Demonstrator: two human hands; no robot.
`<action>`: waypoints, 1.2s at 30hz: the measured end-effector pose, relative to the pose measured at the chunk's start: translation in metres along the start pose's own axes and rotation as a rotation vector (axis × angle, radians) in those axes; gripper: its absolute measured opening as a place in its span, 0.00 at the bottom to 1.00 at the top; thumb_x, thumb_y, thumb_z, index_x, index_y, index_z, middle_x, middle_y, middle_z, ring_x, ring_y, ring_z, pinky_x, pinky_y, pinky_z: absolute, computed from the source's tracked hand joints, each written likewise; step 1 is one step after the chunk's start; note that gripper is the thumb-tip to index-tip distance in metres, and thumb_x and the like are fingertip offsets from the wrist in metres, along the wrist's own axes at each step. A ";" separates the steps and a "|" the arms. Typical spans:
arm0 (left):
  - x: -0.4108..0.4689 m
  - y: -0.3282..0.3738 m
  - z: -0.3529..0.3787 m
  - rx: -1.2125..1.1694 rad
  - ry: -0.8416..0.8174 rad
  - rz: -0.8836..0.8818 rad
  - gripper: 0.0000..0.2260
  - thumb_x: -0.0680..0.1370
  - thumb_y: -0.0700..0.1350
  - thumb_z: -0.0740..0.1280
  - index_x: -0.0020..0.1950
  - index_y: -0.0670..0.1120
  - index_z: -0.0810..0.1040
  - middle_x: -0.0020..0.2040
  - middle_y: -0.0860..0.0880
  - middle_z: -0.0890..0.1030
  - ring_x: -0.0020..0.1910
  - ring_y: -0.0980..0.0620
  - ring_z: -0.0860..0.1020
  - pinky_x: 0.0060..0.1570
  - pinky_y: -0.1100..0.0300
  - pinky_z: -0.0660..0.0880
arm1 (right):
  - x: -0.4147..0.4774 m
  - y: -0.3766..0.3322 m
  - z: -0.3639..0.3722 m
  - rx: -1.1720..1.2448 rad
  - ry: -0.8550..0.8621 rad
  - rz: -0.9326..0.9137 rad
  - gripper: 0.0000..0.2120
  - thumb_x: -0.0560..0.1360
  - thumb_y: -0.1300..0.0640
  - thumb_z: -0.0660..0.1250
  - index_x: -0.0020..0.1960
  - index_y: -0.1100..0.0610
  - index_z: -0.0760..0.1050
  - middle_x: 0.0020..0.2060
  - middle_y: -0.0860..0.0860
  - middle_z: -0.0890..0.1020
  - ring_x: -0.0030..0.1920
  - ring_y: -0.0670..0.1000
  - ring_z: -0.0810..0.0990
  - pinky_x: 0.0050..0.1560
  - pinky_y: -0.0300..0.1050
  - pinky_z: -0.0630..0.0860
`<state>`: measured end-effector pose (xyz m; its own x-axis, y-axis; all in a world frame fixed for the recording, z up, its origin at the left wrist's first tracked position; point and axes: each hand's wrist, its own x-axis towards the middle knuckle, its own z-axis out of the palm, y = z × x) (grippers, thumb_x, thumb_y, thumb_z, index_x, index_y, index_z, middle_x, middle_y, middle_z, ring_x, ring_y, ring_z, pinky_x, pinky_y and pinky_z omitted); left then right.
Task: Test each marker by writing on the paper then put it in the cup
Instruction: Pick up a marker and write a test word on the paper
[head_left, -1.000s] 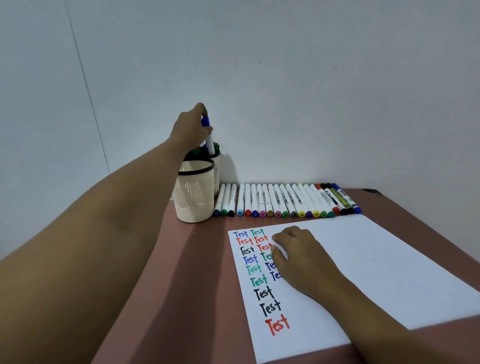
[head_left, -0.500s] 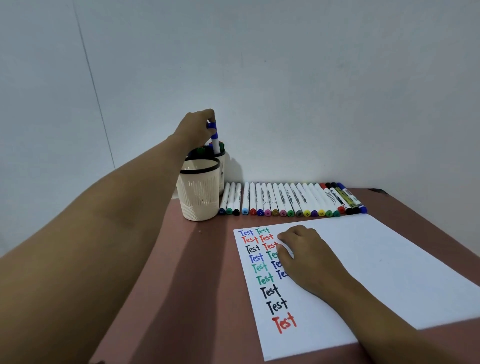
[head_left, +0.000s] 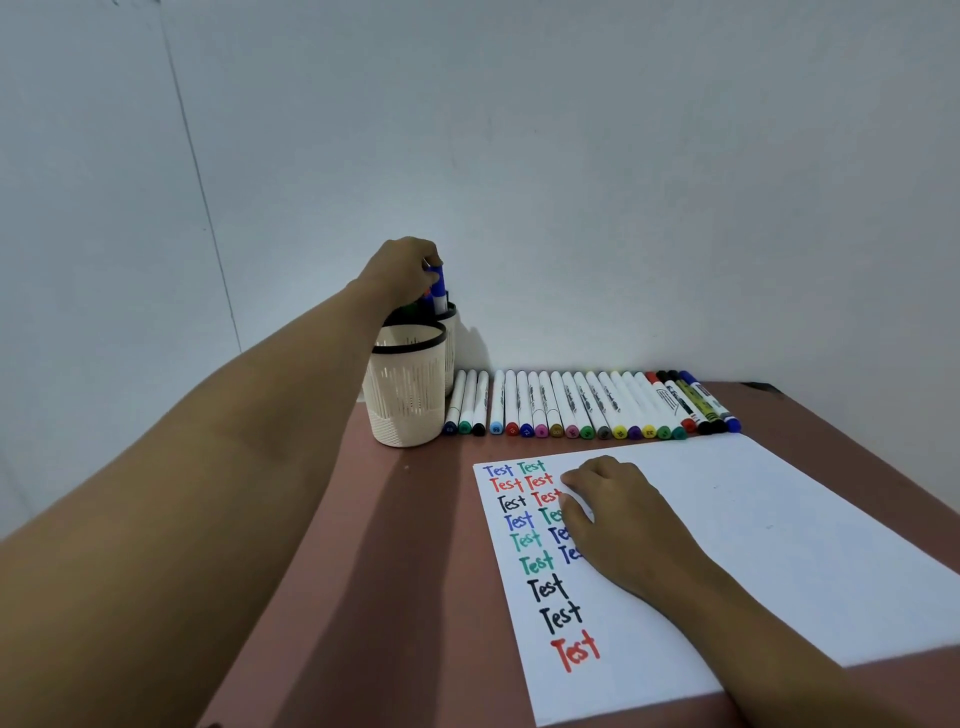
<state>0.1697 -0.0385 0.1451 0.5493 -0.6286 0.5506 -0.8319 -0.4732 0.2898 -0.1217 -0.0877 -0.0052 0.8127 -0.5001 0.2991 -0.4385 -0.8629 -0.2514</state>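
My left hand (head_left: 402, 273) reaches over the rear cup (head_left: 451, 332) by the wall and grips the blue cap of a white marker (head_left: 440, 293), whose lower part is down inside that cup among other markers. A second cream cup (head_left: 408, 387) with a black rim stands just in front. My right hand (head_left: 618, 512) lies flat, fingers curled, on the white paper (head_left: 779, 545), covering part of the coloured "Test" words written down its left side. A row of several white markers (head_left: 587, 402) lies along the wall behind the paper.
The brown table (head_left: 405, 571) ends at a wall close behind the cups and markers. A few darker, thicker markers (head_left: 701, 402) sit at the right end of the row. My left forearm spans the table's left side.
My left hand has lowered the blue-capped marker from above the rear cup down into it. My right hand stays on the paper.
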 end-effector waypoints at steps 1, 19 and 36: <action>0.001 0.000 0.001 0.009 0.007 -0.008 0.12 0.77 0.38 0.62 0.59 0.40 0.77 0.60 0.42 0.77 0.59 0.44 0.73 0.53 0.57 0.69 | 0.000 0.000 0.000 0.000 -0.001 0.000 0.21 0.81 0.49 0.54 0.72 0.52 0.65 0.69 0.48 0.69 0.68 0.47 0.65 0.67 0.40 0.63; 0.004 0.002 -0.002 -0.025 -0.004 0.017 0.09 0.77 0.38 0.62 0.56 0.40 0.75 0.55 0.41 0.78 0.45 0.48 0.71 0.43 0.59 0.67 | 0.000 0.002 0.000 0.006 0.013 -0.011 0.20 0.81 0.49 0.54 0.72 0.52 0.66 0.69 0.47 0.69 0.68 0.47 0.65 0.66 0.39 0.63; 0.006 -0.011 -0.022 -0.031 0.134 -0.015 0.09 0.78 0.37 0.61 0.57 0.38 0.75 0.55 0.38 0.77 0.43 0.45 0.72 0.42 0.59 0.68 | 0.000 0.000 0.000 0.014 0.010 -0.005 0.20 0.81 0.49 0.55 0.72 0.51 0.66 0.68 0.47 0.70 0.68 0.47 0.66 0.66 0.39 0.63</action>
<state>0.1800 -0.0233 0.1628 0.5479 -0.5329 0.6449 -0.8270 -0.4612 0.3215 -0.1222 -0.0877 -0.0051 0.8108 -0.4966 0.3098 -0.4290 -0.8643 -0.2628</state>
